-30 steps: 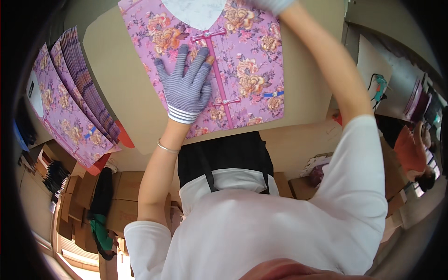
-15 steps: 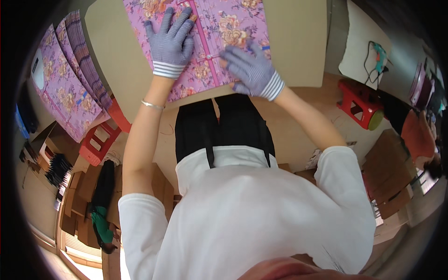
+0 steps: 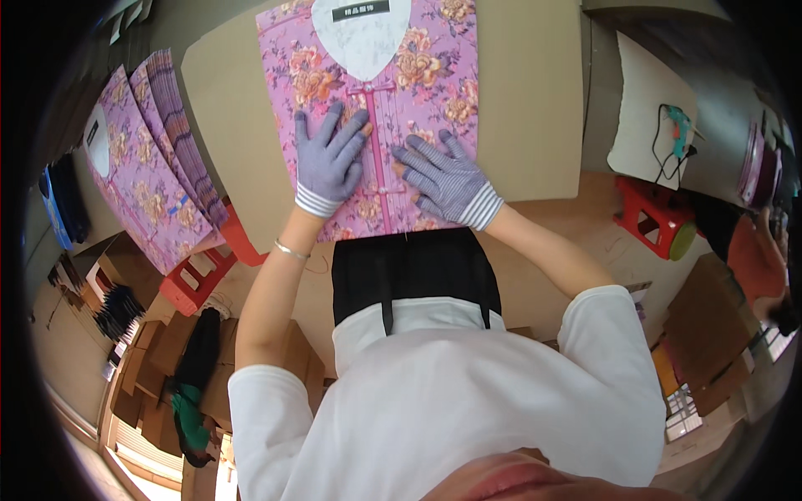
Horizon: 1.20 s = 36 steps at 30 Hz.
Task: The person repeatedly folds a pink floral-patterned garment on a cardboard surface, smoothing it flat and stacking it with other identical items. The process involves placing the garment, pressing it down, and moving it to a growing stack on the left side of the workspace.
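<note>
A folded pink floral shirt lies front side up on a tan cardboard sheet. A magenta placket with knotted loop fastenings runs down its front. White backing with a black label fills its neck opening. My left hand, in a grey-purple knit glove with a white-striped cuff, rests flat on the shirt left of the placket, fingers spread. To the right of the placket my right hand, gloved alike, lies with its fingers apart on the lower right part. Neither hand grips anything.
Folded floral shirts are stacked at the left, above a red stool. On the right, a green tool with a cord lies on a white sheet. Another red stool stands below. Other people are at both sides.
The shirt has slid toward me and lies straighter, with both hands flat on it. Its neck opening has come into view. The whole view has also shifted.
</note>
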Motion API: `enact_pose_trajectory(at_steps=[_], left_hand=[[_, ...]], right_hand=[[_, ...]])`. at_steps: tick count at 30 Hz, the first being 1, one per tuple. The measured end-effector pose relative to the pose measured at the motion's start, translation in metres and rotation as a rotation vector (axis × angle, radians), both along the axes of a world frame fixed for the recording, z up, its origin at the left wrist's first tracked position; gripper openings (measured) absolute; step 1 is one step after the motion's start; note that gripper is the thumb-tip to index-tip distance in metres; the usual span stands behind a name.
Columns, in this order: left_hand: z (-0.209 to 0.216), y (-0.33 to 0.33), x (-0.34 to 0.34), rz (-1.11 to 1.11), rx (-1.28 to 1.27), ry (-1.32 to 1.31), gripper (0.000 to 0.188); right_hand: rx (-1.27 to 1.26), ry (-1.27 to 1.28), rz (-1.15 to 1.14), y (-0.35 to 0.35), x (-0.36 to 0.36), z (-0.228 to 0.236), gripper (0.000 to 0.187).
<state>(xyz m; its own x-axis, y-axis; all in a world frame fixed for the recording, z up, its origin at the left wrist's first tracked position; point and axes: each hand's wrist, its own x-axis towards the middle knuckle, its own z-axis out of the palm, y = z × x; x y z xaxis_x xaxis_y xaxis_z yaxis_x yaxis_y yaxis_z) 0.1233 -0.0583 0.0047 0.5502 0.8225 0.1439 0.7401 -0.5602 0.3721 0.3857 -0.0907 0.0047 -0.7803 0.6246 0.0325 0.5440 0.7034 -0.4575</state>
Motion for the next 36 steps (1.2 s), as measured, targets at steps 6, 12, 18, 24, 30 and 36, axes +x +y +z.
enact_pose_trajectory(at_steps=[6, 12, 18, 24, 30, 36], left_hand=[[0.002, -0.006, 0.0, 0.039, -0.084, 0.039, 0.049], [-0.003, -0.002, 0.001, 0.019, -0.071, -0.005, 0.046], [0.002, 0.002, 0.003, 0.029, -0.07, 0.032, 0.05], [-0.003, -0.008, 0.002, 0.061, -0.018, 0.023, 0.05], [-0.007, -0.003, 0.001, -0.001, 0.046, -0.047, 0.052], [-0.007, -0.014, -0.012, 0.323, 0.146, -0.281, 0.041]], right_hand=[[0.276, 0.088, -0.046, 0.153, -0.003, -0.019, 0.062], [0.621, 0.139, -0.177, 0.322, 0.002, -0.034, 0.056], [0.68, 0.163, -0.221, 0.317, 0.001, -0.028, 0.047], [0.374, 0.194, -0.162, 0.123, -0.011, -0.03, 0.042], [-0.079, 0.371, -0.064, -0.107, -0.015, -0.022, 0.036], [-0.658, 0.561, -0.588, -0.186, 0.029, -0.005, 0.016]])
